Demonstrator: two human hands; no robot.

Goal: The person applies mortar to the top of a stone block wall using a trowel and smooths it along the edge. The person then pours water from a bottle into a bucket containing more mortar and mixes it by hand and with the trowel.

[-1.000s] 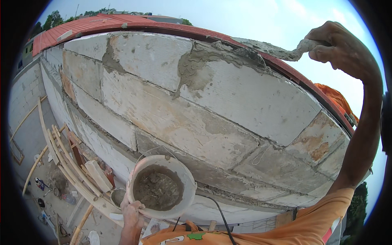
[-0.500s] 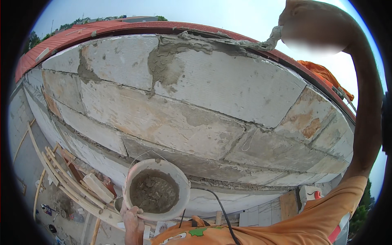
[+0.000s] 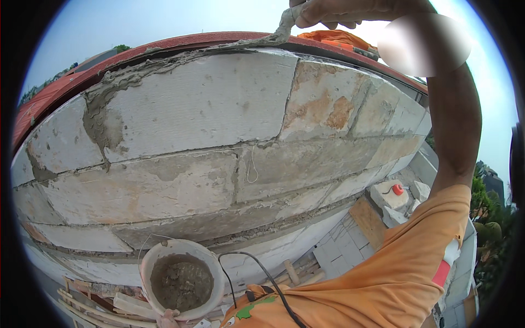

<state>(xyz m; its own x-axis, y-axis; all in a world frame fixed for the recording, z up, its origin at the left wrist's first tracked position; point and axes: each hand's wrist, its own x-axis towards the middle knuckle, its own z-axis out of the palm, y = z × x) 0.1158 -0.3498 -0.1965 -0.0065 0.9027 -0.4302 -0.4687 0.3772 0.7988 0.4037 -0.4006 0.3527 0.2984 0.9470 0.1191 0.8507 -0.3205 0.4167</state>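
Note:
High on the right, my right hand (image 3: 328, 12) is closed around the handle of a mortar-coated trowel (image 3: 285, 26). The trowel's blade lies low along the top edge of the pale block wall (image 3: 202, 104), just under the red roof edge, and wet mortar smears hide its outline. At the bottom, my left hand (image 3: 168, 318) grips the near rim of a whitish bucket (image 3: 217, 268). Grey wet mortar (image 3: 181, 281) partly fills that bucket, and its thin wire handle leans toward the wall. My left fingers show only in part.
A red metal roof (image 3: 49, 121) runs behind the wall top, with orange cloth (image 3: 336, 38) on it. A thin string loop (image 3: 252, 170) hangs on the wall. A black cable (image 3: 257, 257) curves by my waist. Bamboo poles (image 3: 98, 312) lie lower left; broken blocks (image 3: 391, 197) sit right.
My view has turned to the right. The trowel in my right hand has moved rightward along the wall's top, nearer the upper block's right end. My left hand still holds the bucket.

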